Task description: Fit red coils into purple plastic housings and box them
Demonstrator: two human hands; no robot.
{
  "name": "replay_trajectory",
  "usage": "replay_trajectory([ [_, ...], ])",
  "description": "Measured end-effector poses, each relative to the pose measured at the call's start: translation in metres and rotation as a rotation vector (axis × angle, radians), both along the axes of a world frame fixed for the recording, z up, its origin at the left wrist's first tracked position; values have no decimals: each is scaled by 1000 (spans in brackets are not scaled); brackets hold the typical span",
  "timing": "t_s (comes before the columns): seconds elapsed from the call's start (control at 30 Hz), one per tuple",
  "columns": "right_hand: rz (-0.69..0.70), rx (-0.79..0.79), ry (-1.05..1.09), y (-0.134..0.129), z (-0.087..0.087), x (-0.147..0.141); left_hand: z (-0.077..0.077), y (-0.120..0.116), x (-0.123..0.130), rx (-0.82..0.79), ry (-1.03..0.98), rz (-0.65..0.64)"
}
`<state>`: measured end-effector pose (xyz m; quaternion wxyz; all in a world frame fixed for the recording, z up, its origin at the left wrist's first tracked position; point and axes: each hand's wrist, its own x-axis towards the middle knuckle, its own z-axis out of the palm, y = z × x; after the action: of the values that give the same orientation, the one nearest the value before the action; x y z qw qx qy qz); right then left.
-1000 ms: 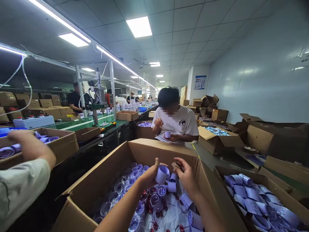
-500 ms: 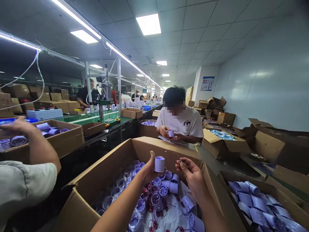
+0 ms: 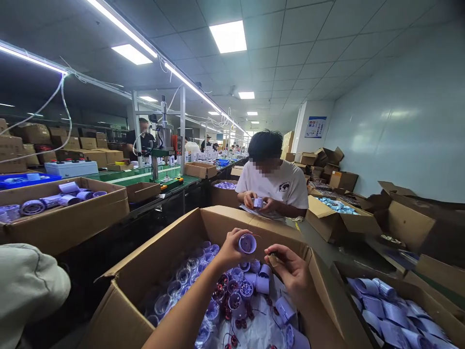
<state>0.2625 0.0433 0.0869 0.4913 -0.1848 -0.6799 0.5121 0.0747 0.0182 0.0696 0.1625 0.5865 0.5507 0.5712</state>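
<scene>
My left hand [image 3: 232,249] is closed round a lavender plastic cup [image 3: 247,244], its round opening tilted toward me. To its right, my right hand [image 3: 288,264] pinches a small dark part with a thin wire; the fingers hide most of it. Both hands are above a large cardboard box [image 3: 163,242]. Inside lie clear plastic cups [image 3: 162,304], more lavender cups [image 3: 285,309] and small red parts with dark wires [image 3: 232,340] on white plastic sheeting.
Opposite me a person in a white T-shirt [image 3: 274,182] holds a similar cup. Boxes of lavender parts stand at right [image 3: 399,310] and left [image 3: 72,211]. A co-worker's pale sleeve [image 3: 32,286] is close on the left. A press machine [image 3: 163,140] stands over the green line.
My left hand has turned the cup from upright so its opening faces me. My right hand stays nearly in place. The left co-worker's arm has left the box there.
</scene>
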Motion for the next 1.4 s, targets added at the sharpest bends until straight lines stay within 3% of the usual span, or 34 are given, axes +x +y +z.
replay_trajectory([
  [0.23, -100, 501, -254, -6, 4, -2, -3, 0, -5, 48, 41, 68],
  [0.47, -173, 612, -285, -7, -6, -12, 12, -12, 4, 0, 201, 52],
  [0.77, -79, 557, -390, -9, -13, -16, 14, -12, 4, -21, 234, 75],
  [0.9, 2, 414, -410, -12, -12, -16, 12, -11, 3, 30, 265, 101],
  [1.07, 27, 166, -356, -7, -18, -19, 8, -10, 6, 93, 356, 19],
  [1.2, -53, 145, -314, -3, -22, -19, 6, -11, 13, 87, 404, -24],
  [1.4, -264, 342, -337, -2, -22, -19, 5, -12, 23, 72, 439, -5],
])
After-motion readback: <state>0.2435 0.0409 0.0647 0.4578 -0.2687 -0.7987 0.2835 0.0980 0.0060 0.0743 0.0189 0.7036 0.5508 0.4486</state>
